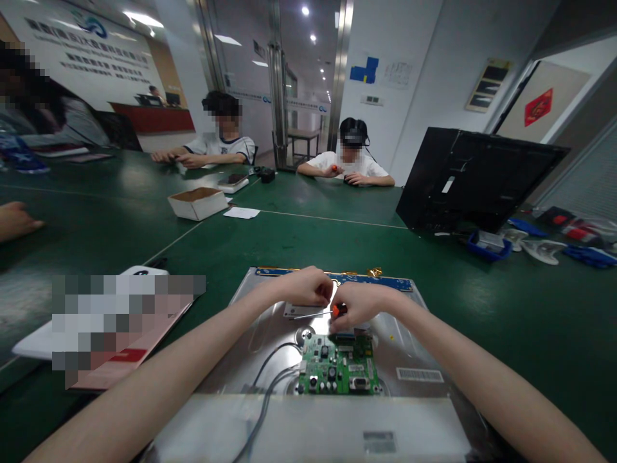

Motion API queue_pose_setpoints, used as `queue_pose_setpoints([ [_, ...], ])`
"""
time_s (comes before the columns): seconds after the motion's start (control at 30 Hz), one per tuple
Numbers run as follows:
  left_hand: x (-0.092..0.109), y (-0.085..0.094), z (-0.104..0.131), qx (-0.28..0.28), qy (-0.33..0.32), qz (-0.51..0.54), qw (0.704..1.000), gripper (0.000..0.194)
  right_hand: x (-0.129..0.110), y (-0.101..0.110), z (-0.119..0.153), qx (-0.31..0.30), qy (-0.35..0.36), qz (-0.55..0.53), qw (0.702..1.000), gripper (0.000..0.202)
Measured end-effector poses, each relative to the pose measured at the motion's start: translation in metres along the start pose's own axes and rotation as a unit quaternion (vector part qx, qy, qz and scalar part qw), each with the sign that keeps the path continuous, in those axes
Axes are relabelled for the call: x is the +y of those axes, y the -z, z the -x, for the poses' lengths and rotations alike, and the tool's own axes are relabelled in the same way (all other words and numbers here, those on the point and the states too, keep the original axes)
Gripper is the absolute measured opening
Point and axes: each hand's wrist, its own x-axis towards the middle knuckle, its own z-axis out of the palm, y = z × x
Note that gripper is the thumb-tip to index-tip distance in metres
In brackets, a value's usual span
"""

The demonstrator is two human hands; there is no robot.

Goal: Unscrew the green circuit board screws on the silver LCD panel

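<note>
A metal display panel (pixel 272 341) lies back up on the table in front of me, with a green circuit board (pixel 340 363) fixed near its middle. Grey cables (pixel 265 402) run from the board's left side. My right hand (pixel 366 302) is closed around a screwdriver (pixel 340 310) with an orange and black handle; its thin shaft points left above a white label. Beside it, my left hand (pixel 311 287) has its fingers pinched together over the panel's upper part. Whatever lies between those fingers is hidden. A blue strip board (pixel 390 281) runs along the panel's far edge.
A black monitor casing (pixel 475 180) stands at the right, with a blue tray (pixel 489 245) by it. Papers (pixel 164 328) lie left of my arm. A white box (pixel 197 203) sits farther back. Several people sit around the green table (pixel 308 241).
</note>
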Motion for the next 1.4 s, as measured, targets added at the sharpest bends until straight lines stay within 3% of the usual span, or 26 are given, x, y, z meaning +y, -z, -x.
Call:
queue_pose_setpoints([
  [0.2,-0.002,0.000,0.000,0.004,-0.010,-0.001,1.000,0.008,-0.012,-0.011,-0.001,0.050,-0.026,0.048,0.997,0.025],
  [0.5,-0.005,-0.001,0.001,0.018,-0.014,-0.004,1.000,0.012,-0.017,-0.013,0.003,0.135,-0.003,0.058,0.989,0.015],
  [0.8,0.006,0.014,0.013,0.033,-0.003,0.024,0.999,0.007,0.018,-0.027,0.049,0.245,-0.042,-0.005,0.968,0.008],
  [0.97,0.026,0.009,0.016,0.041,-0.040,0.038,0.998,0.008,0.035,-0.049,0.077,0.258,-0.048,-0.042,0.964,0.011],
  [1.17,0.050,-0.012,0.014,0.037,-0.104,0.020,0.994,0.010,0.030,-0.069,0.087,0.266,-0.045,-0.065,0.961,0.008],
  [1.4,0.043,-0.016,0.026,0.102,-0.068,0.024,0.992,0.013,0.028,-0.075,0.091,0.270,-0.047,-0.091,0.958,0.016],
])
